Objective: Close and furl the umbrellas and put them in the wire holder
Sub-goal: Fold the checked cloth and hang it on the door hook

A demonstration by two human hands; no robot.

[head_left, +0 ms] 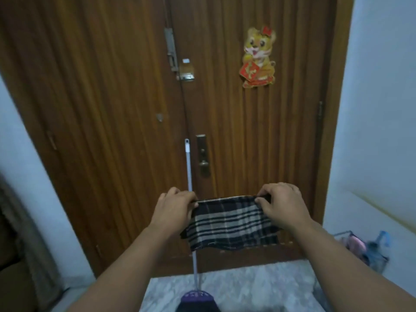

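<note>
A black and beige plaid umbrella [229, 224] is held level in front of me, its folded fabric hanging down. My left hand [174, 207] is shut on its left end and my right hand [281, 202] is shut on its right end. Both hands pinch the top edge, fingers curled over it. The wire holder [380, 263] stands low at the right, against the white wall. A pink umbrella [355, 244] and a blue umbrella [374, 248] sit inside it, blurred.
A brown wooden door [112, 109] with a lock plate and handle [203, 163] fills the view ahead. A broom with a white pole [188, 167] and purple head [197, 299] leans against it. White walls flank both sides; marble floor lies below.
</note>
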